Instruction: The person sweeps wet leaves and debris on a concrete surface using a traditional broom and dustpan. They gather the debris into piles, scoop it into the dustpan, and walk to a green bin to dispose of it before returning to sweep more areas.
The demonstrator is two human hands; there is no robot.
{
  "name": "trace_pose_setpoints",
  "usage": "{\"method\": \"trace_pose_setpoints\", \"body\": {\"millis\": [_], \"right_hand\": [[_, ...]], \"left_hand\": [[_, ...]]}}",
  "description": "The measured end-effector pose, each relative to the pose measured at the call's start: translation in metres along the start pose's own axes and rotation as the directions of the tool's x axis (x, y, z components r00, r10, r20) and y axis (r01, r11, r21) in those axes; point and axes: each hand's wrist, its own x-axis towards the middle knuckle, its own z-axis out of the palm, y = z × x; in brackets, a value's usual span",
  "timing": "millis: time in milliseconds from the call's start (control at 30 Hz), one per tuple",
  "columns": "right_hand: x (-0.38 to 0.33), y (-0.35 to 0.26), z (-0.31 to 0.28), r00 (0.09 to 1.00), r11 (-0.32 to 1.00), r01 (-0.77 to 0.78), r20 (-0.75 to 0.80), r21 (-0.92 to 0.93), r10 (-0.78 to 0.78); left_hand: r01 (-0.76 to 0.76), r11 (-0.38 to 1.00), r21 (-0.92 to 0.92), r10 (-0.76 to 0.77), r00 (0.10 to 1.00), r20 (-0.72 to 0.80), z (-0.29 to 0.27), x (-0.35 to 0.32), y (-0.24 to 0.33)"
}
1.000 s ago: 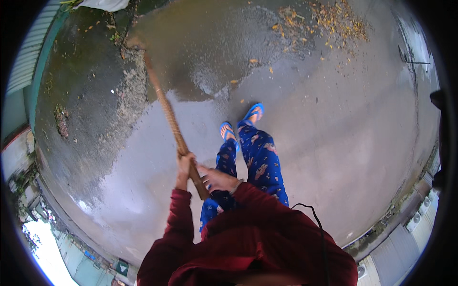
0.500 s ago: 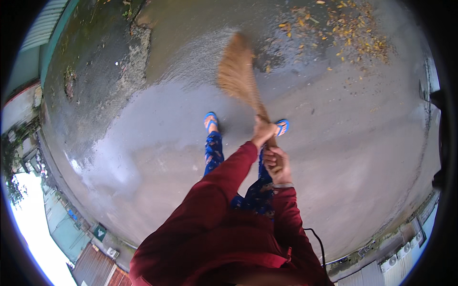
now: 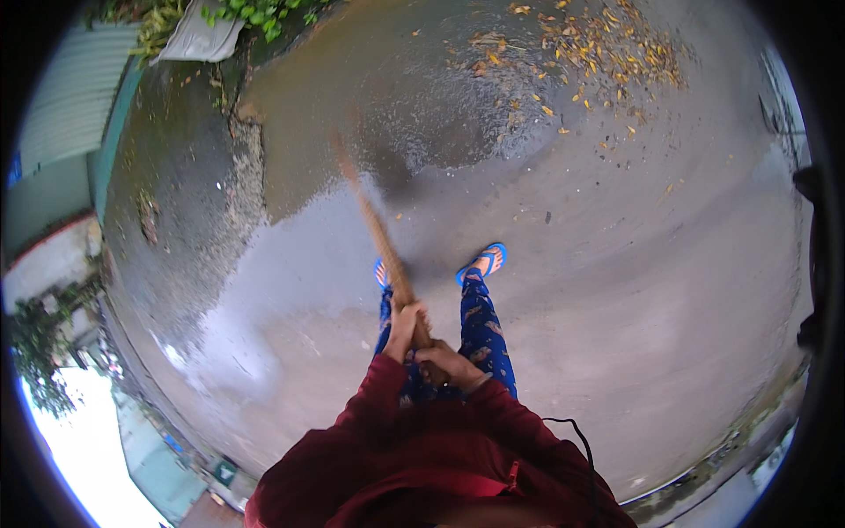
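Observation:
A long wooden broom handle [image 3: 380, 236] runs from my hands up and to the left over wet concrete, its far end blurred with motion near a brown puddle [image 3: 387, 97]. My left hand [image 3: 403, 327] grips the handle higher up. Just below it, my right hand [image 3: 447, 363] is closed around the handle's lower end. Both arms wear dark red sleeves. My feet in blue flip-flops [image 3: 482, 261] stand under the handle, with blue patterned trousers above them.
Yellow fallen leaves [image 3: 607, 48] lie scattered at the top right. A muddy strip [image 3: 248, 167] edges the puddle on the left, with green plants and a grey slab [image 3: 198, 40] at the top. A teal wall [image 3: 62, 132] borders the left side.
The broom has swung from the right of my body back to the left. My view has turned with it, and the broom head is now blurred near the puddle.

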Motion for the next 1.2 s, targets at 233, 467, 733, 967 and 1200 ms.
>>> {"method": "trace_pose_setpoints", "body": {"millis": [233, 467, 733, 967, 1200], "right_hand": [[-0.004, -0.021, -0.045, 0.935, 0.911, 0.353, 0.058, -0.212, -0.349], [-0.153, -0.104, -0.174, 0.839, 0.806, 0.497, -0.416, 0.322, -0.351], [-0.103, -0.166, -0.069, 0.698, 0.834, 0.433, -0.458, -0.343, -0.551], [-0.001, -0.153, -0.007, 0.903, 0.903, 0.429, 0.021, 0.027, -0.43], [0.063, -0.279, -0.038, 0.887, 0.829, 0.415, 0.037, 0.375, -0.46]], "left_hand": [[0.155, 0.988, 0.01, -0.156, 0.987, 0.042, 0.022, 0.041, -0.008], [-0.125, 0.979, 0.163, 0.046, 0.908, 0.417, 0.304, 0.037, -0.055], [-0.051, 0.97, 0.237, -0.112, 0.774, 0.623, 0.271, 0.01, 0.069], [-0.233, 0.903, 0.361, 0.185, 0.969, 0.162, 0.143, 0.02, 0.15], [-0.229, 0.826, 0.514, 0.218, 0.972, 0.082, 0.187, 0.123, 0.24]]}}
